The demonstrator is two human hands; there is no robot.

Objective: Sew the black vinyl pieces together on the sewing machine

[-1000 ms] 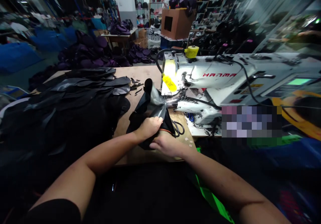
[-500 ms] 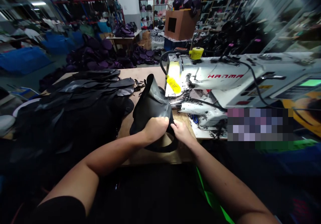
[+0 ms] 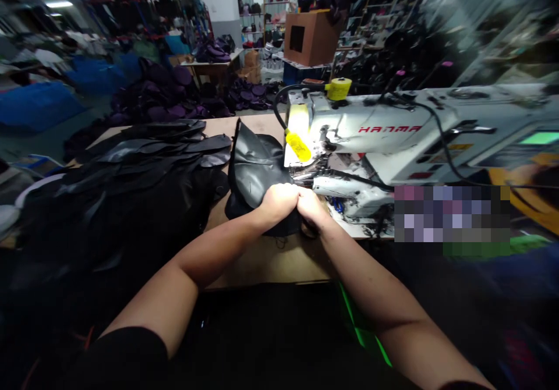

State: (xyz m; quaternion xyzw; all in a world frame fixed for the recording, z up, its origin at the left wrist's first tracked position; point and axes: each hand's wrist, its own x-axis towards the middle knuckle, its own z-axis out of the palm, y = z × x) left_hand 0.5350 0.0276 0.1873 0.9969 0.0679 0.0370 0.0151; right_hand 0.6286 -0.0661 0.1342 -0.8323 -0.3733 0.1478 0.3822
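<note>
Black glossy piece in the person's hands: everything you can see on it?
The black piece is a soft, glossy, leather-like panel, creased and bunched into a hollow-looking shape, with its upper edge rising to a narrow tip. The left hand and right hand grip its front edge, knuckles meeting. Its lower part appears to rest on the wooden table top, between a stack of similar black pieces and a white HANMA sewing machine. A thin dark loop shows below the hands; whether it belongs to the piece is unclear.
</note>
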